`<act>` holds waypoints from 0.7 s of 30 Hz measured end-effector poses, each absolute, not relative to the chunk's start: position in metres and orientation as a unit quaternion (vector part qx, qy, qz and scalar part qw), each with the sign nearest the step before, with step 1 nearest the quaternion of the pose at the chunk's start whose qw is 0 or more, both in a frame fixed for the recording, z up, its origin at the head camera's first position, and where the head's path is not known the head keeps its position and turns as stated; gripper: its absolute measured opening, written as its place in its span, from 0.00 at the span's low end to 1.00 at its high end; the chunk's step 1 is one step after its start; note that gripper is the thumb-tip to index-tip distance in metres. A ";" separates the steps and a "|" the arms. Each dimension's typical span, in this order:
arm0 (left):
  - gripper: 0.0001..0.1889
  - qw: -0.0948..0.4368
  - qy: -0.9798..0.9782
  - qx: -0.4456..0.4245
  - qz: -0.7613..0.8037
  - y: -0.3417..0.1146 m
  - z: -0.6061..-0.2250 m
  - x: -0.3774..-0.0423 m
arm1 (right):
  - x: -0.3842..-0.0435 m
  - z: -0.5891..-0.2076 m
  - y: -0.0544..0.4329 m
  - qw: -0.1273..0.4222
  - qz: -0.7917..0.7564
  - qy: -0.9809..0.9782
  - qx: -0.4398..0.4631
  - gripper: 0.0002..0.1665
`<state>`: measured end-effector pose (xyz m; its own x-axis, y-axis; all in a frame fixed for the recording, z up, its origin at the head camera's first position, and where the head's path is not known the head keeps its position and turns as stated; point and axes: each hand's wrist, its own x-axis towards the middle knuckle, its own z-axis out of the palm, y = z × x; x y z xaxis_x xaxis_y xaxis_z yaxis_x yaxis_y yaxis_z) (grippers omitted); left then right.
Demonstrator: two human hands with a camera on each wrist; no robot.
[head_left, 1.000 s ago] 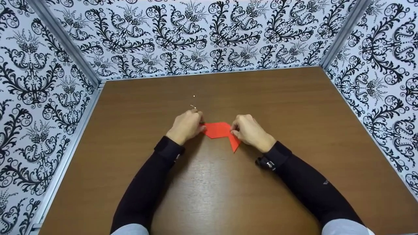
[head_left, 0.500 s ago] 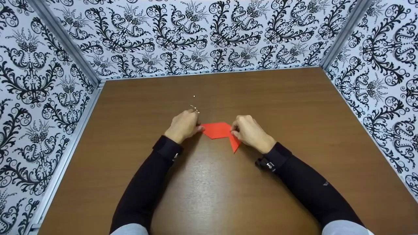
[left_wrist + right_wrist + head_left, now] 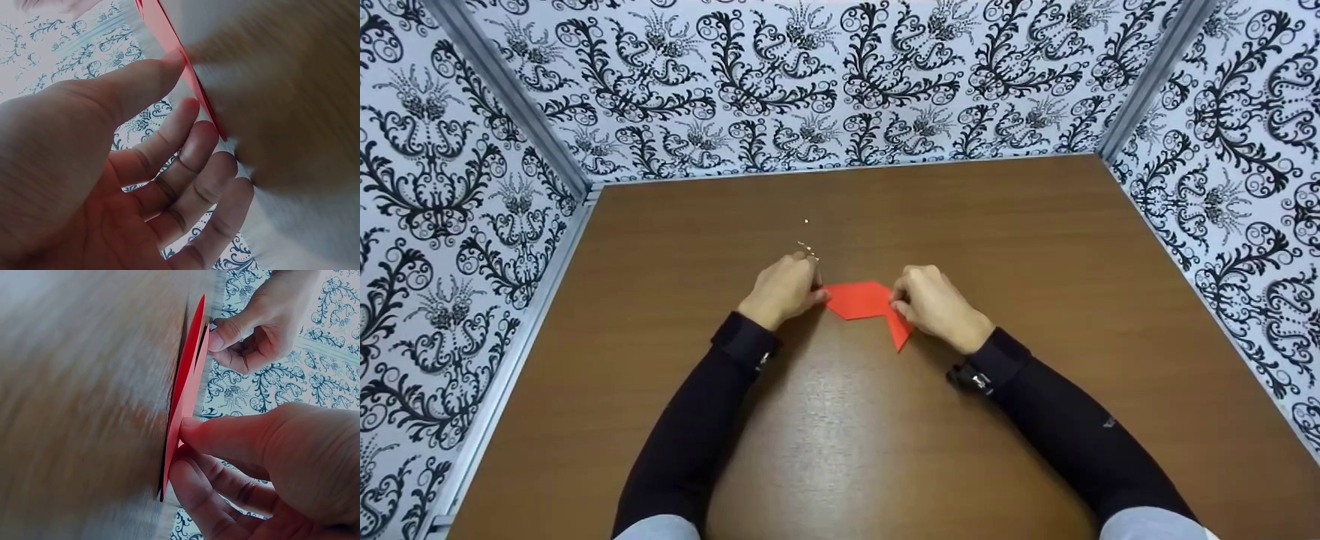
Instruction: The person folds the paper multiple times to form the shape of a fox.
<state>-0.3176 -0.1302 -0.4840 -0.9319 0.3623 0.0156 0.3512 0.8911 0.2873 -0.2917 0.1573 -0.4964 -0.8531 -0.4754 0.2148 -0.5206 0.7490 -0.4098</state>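
Note:
A folded piece of red paper lies in the middle of the table, with a pointed flap angled toward the near side at its right. My left hand is at the paper's left end. In the left wrist view its thumb touches the paper while the other fingers stay loosely bent and spread along the edge, the outer ones by the table. My right hand grips the paper's right part near the flap, thumb and curled forefinger close together. Layers of the paper stand slightly apart in the right wrist view.
The brown wooden table has patterned black-and-white panels at its back and sides, with grey metal posts at the corners. Small bright specks show beyond my left hand. Both forearms wear black sleeves.
My left hand has shifted slightly left, showing a little more of the paper's left end. My right hand and the paper have stayed nearly in place.

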 end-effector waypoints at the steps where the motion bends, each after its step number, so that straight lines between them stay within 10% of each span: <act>1: 0.13 0.020 0.972 0.183 0.147 -0.130 -0.484 -0.317 | -0.291 -0.496 0.157 0.048 0.232 -0.934 0.266 0.05; 21: 0.09 0.047 0.971 0.177 0.154 -0.128 -0.483 -0.317 | -0.287 -0.494 0.156 0.061 0.244 -0.929 0.272 0.05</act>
<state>-0.3168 -0.1281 -0.4834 -0.9326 0.3590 -0.0366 0.3302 0.8899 0.3148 -0.2875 0.1559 -0.4936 -0.8450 -0.4746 0.2465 -0.5345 0.7332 -0.4204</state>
